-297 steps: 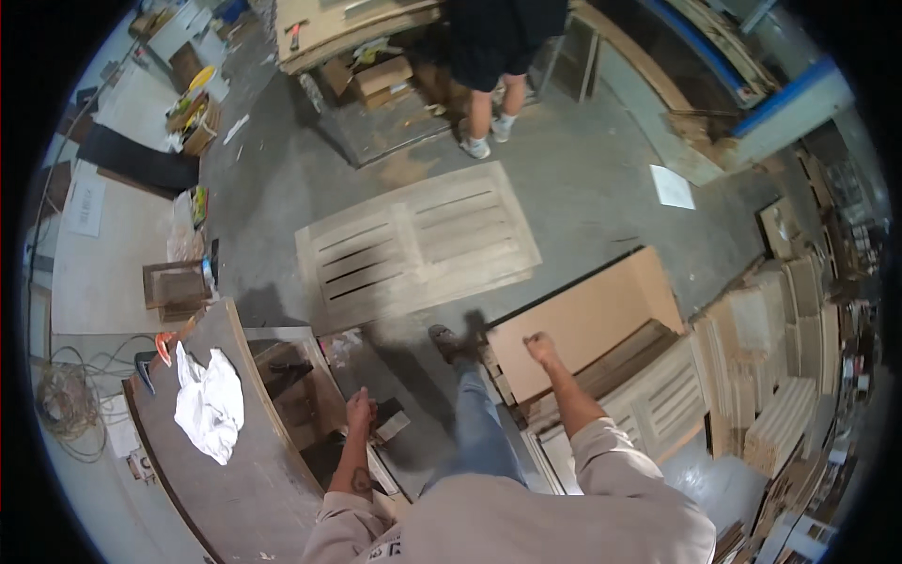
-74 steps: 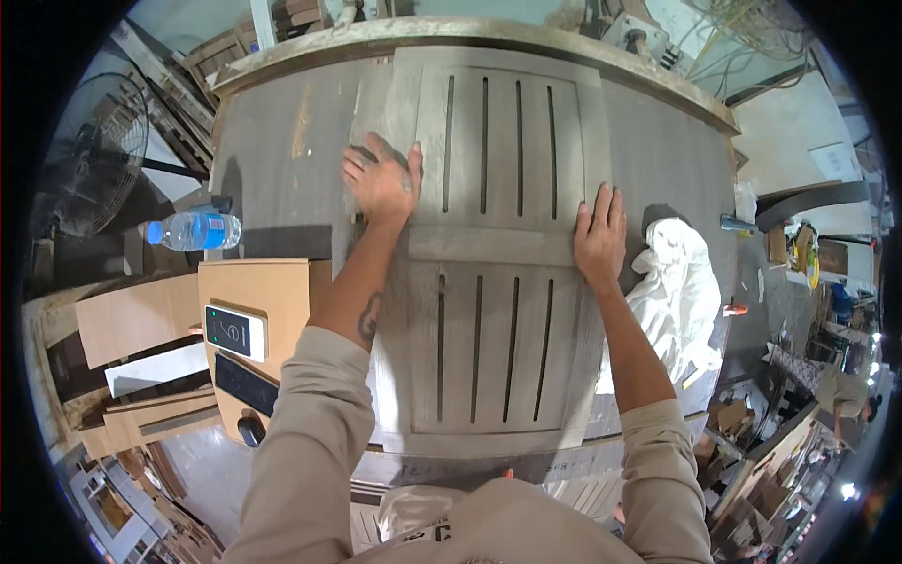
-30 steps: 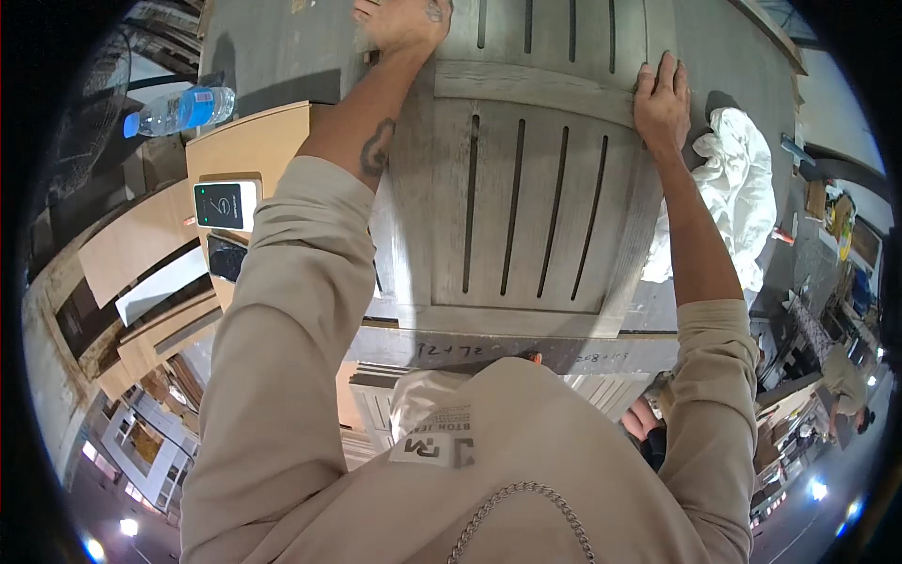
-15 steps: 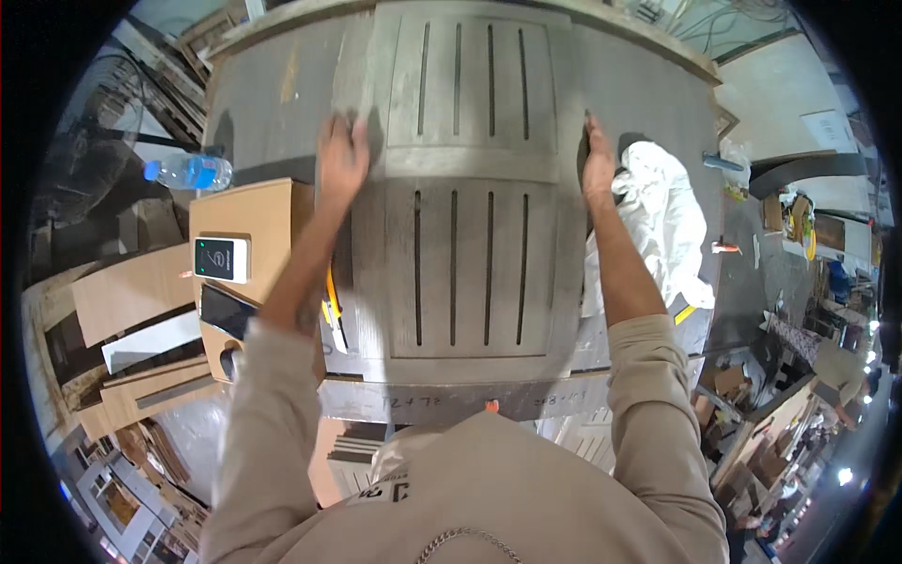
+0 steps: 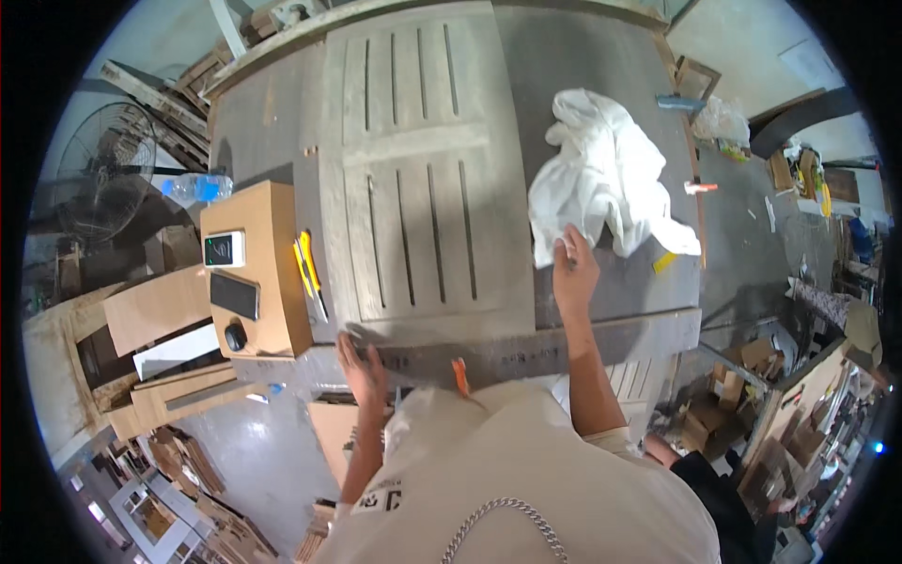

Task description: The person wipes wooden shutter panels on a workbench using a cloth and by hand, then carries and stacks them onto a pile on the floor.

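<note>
A grey wooden panel [image 5: 420, 240] with two rows of long dark slots lies flat on the worktable. My left hand [image 5: 365, 368] is at the panel's near left corner, by the table's front edge, its fingers apart. To the right of the panel, my right hand [image 5: 575, 273] has its fingers bent together over the lower edge of a crumpled white cloth [image 5: 611, 174]. A small dark spot shows between those fingers; whether it is an object or shadow, I cannot tell. A yellow utility knife [image 5: 308, 268] lies beside the panel's left edge.
A cardboard box [image 5: 272, 320] at the left carries a white device [image 5: 224, 249], a phone [image 5: 235, 295] and a small black object [image 5: 236, 336]. Behind it lies a water bottle [image 5: 199, 187]. An orange-handled tool [image 5: 460, 376] is at the front edge. Another person's dark sleeve [image 5: 719, 493] appears lower right.
Both hands have left the panel's long sides. My left hand came back to the near corner, my right to the cloth. The panel sits farther left on the table, and the view has shifted.
</note>
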The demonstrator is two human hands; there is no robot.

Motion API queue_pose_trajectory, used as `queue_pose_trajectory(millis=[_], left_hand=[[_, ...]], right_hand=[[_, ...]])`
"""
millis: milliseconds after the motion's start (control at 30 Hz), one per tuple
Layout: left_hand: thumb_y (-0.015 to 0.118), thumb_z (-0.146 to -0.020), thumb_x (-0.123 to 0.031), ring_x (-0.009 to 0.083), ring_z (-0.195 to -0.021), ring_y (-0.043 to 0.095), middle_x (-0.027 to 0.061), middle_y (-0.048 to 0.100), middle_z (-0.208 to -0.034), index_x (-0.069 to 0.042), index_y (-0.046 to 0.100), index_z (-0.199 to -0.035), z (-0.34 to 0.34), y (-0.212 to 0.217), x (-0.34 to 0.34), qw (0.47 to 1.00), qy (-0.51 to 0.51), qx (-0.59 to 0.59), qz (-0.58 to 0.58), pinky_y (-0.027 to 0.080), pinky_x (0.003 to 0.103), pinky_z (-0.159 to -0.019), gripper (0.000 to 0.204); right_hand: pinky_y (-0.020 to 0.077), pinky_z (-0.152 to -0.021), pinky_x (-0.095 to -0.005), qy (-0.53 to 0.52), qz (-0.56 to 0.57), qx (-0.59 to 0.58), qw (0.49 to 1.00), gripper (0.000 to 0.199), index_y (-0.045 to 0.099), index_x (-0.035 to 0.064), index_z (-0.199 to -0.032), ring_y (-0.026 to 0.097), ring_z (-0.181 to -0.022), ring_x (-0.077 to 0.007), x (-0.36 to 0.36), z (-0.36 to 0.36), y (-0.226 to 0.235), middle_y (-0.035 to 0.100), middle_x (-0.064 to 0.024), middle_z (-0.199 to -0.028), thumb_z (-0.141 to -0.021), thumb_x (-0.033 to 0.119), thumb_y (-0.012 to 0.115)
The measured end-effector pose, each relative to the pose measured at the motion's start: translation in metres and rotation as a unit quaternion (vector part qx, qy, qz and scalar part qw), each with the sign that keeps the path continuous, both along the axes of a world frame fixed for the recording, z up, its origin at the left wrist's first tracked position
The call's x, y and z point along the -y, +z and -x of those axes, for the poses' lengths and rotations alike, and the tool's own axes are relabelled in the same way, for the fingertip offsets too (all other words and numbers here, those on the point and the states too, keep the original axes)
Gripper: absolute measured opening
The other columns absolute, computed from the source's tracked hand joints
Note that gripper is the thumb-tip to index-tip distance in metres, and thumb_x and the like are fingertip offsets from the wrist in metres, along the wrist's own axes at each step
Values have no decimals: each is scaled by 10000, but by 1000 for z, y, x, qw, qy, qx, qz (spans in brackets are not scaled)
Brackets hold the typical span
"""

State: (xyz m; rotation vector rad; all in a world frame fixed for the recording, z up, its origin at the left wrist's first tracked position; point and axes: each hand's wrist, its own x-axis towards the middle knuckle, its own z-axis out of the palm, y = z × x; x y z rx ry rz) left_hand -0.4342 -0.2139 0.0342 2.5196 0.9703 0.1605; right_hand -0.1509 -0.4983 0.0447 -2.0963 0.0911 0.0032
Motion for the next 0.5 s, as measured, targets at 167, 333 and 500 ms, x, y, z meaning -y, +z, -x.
queue_pose_trajectory(millis=[167,333,500], left_hand=[[550,-919,-255,474,-1270,359,324,356,-1388,58,270,-1411,-13,-14,-33,998,-42,-44,-8,295,488,-1072,647],[564,-905,-270,487,-1251,374,335,357,-1380,49,247,-1427,-3,-14,-41,996,-75,-48,0,308,496,-1056,689],[589,-888,-269,475,-1191,429,326,412,-1326,61,296,-1402,-2,-9,-39,995,-63,-67,-49,360,500,-1008,677]], right_hand=[[457,-827,-377,129,346,169,914,304,621,74,-1127,559,-1028,-276,52,6,-12,607,-113,-1078,-841,170,662],[475,-728,-410,220,-45,-24,974,244,604,31,-987,602,-818,-320,71,44,12,644,-118,-953,-872,244,638],[485,-699,-428,229,162,-172,944,455,591,18,-986,633,-777,-349,30,85,14,660,-160,-868,-849,449,636]])
